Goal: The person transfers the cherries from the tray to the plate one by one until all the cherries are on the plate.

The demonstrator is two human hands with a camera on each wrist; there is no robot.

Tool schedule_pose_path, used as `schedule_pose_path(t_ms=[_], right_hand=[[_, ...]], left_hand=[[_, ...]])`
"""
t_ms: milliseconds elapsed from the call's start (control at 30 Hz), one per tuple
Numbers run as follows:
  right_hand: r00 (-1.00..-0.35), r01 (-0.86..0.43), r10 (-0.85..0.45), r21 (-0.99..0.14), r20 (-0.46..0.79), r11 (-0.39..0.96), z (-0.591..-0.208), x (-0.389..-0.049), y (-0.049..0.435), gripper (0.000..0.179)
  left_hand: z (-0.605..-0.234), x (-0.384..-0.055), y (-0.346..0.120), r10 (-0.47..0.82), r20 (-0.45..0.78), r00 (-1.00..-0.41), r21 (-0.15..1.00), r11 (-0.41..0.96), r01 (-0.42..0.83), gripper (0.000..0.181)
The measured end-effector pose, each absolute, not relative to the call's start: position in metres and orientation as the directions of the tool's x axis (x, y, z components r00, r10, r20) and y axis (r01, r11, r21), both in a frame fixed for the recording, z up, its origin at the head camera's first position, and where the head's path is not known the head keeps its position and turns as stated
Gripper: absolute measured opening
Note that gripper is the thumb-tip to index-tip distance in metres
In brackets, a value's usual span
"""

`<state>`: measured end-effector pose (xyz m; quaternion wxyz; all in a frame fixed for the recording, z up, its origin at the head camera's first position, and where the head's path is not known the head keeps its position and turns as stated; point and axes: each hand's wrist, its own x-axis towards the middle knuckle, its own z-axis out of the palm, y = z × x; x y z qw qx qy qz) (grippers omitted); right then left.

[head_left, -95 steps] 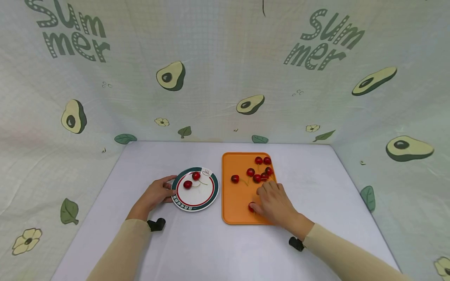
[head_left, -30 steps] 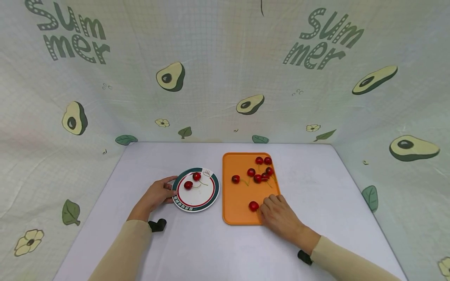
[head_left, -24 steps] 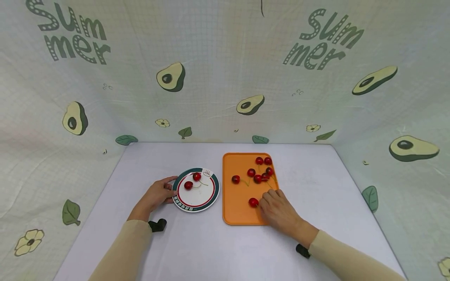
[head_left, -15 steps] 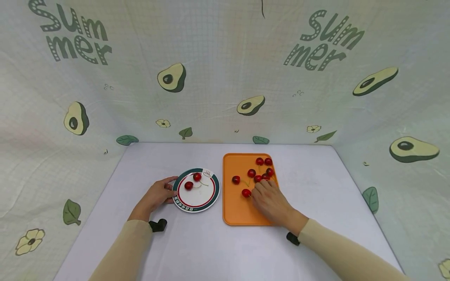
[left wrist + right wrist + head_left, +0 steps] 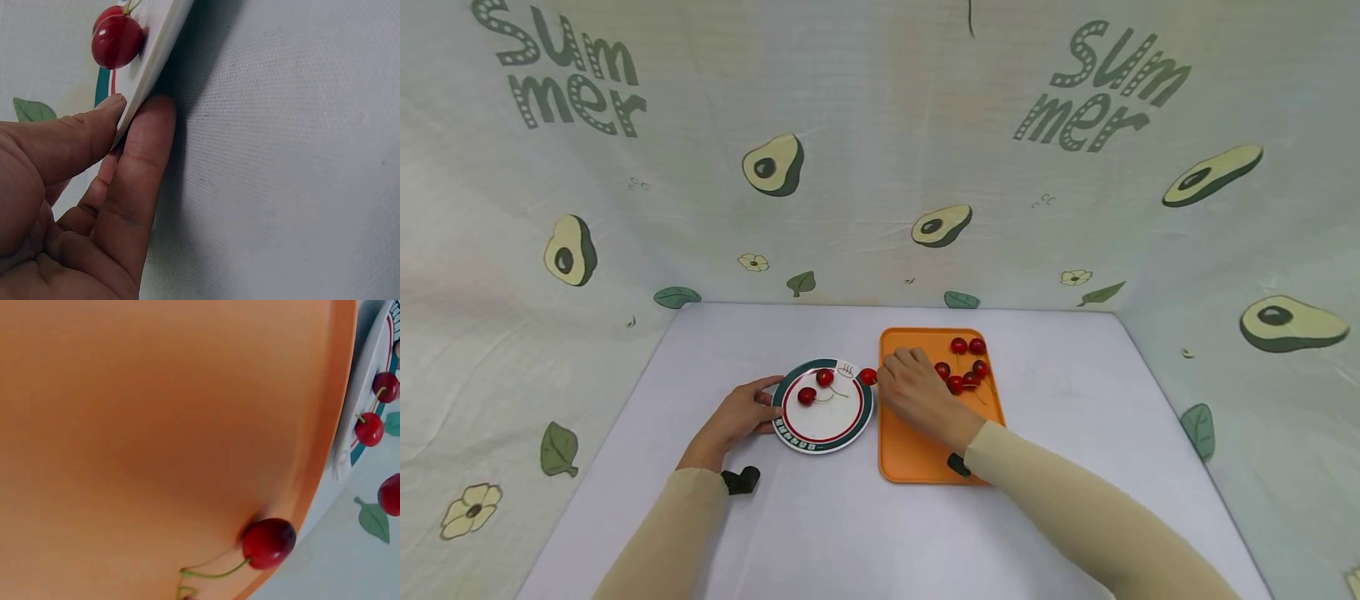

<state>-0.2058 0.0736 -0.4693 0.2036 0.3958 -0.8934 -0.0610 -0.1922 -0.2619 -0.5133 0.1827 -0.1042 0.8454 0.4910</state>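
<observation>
While I am watching from far away, the left hand [image 5: 737, 418] is pinching the near-left rim of the plate [image 5: 822, 423], on which two cherries [image 5: 807, 396] are lying. The right hand [image 5: 919, 393] is reaching over the orange tray [image 5: 917, 458]; its grip is closed, I judge, on the stem of a single cherry [image 5: 868, 377], though I am not seeing this stem. That fruit is hanging at the plate's far-right rim, and I cannot tell if it is touching. I am worrying that the stem could be slipping or tearing, if the pinch is weak or the pull sudden, sending the fruit onto the desk [image 5: 827, 517]. A tilting plate could also be rolling its cherries away.
</observation>
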Motion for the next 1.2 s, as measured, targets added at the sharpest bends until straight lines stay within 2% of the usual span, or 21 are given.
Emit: schedule_pose_path(t_ms=[200, 467, 800, 1200], right_hand=[[-0.595, -0.664, -0.750, 0.347, 0.291, 0.662, -0.475, -0.219, 0.050, 0.018], [-0.643, -0.635, -0.746, 0.424, 0.173, 0.646, -0.490, -0.225, 0.035, 0.018], [-0.646, -0.656, -0.753, 0.414, 0.124, 0.631, -0.500, -0.226, 0.026, 0.027], [-0.649, -0.664, -0.751, 0.392, 0.120, 0.636, -0.507, -0.230, 0.014, 0.020]], left_hand=[[-0.514, -0.193, -0.261, 0.014, -0.407, -0.913, 0.800, 0.487, -0.350, 0.068], [-0.512, -0.193, -0.260, 0.021, -0.409, -0.912, 0.805, 0.479, -0.350, 0.068], [-0.510, -0.194, -0.260, 0.013, -0.404, -0.915, 0.793, 0.504, -0.343, 0.068], [-0.511, -0.193, -0.262, 0.007, -0.410, -0.912, 0.793, 0.497, -0.353, 0.068]])
